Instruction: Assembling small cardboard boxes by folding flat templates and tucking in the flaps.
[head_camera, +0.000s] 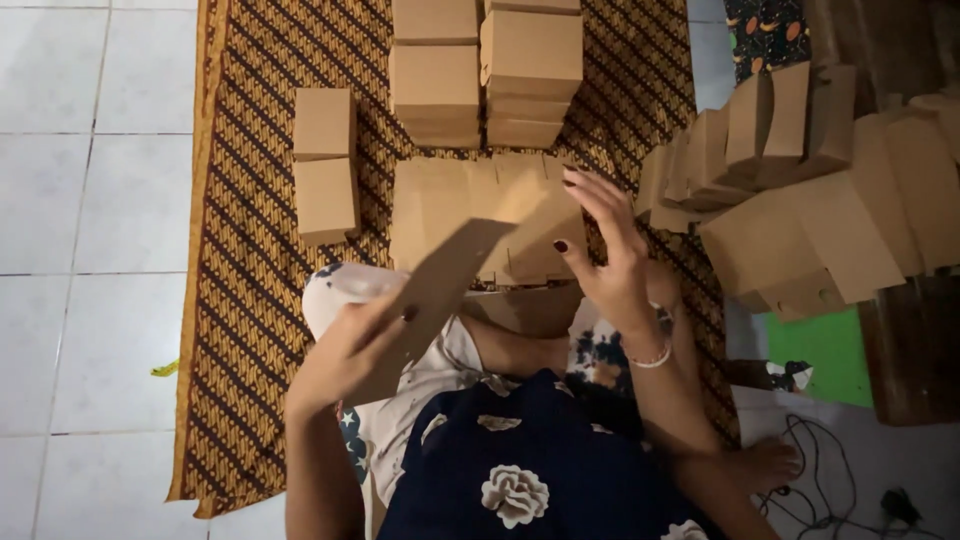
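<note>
My left hand (345, 350) grips a flat brown cardboard blank (440, 285) by its lower end, tilted up toward the right. My right hand (610, 255) hovers with fingers spread over a stack of flat cardboard blanks (440, 195) lying on the patterned cloth in front of my knees. It holds nothing; whether the fingertips touch the stack is unclear. A bead bracelet sits on my right wrist.
Folded brown boxes stand in stacks (485, 70) at the far edge of the brown patterned cloth (240, 300), two more boxes (325, 165) at the left. A heap of flattened blanks (810, 190) leans at the right. White tiles at left, cables (840, 490) at lower right.
</note>
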